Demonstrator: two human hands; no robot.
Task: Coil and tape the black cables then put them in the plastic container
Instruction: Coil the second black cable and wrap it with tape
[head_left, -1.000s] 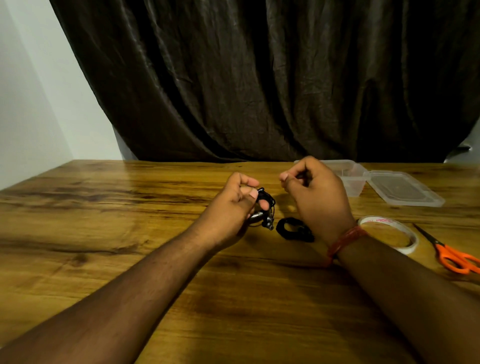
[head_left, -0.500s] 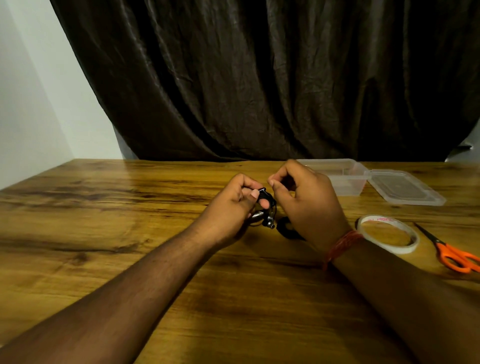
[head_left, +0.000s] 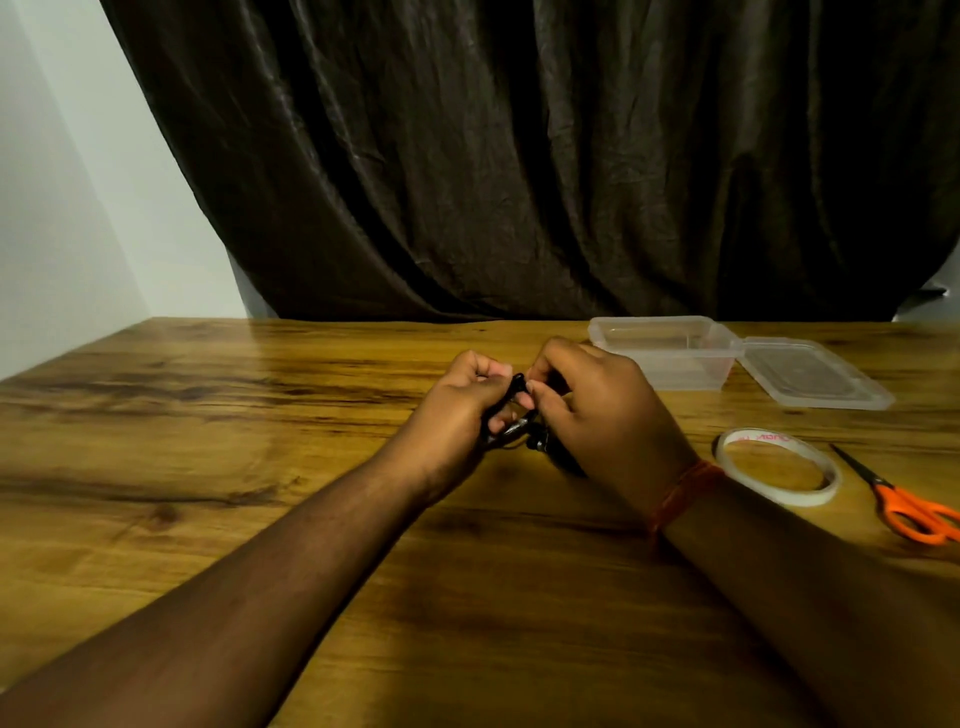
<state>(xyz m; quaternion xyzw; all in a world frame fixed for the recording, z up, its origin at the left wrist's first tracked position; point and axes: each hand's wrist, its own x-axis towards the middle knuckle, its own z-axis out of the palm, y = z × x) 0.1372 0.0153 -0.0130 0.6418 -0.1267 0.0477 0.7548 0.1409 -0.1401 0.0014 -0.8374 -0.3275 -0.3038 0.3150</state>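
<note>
Right hand (head_left: 597, 410) now at left-held cable (head_left: 517, 387)

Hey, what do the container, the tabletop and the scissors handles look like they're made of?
Container: clear, thin plastic, glossy; the wood shows through its walls. Its lid beside it looks the same. Tabletop: wood or a wood-look laminate, with dark grain streaks and a soft sheen; which one is unclear. Scissors handles: smooth orange, probably plastic.

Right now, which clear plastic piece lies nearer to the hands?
The plastic container, the deep tub just beyond the right hand; the flat lid lies farther right.
</note>
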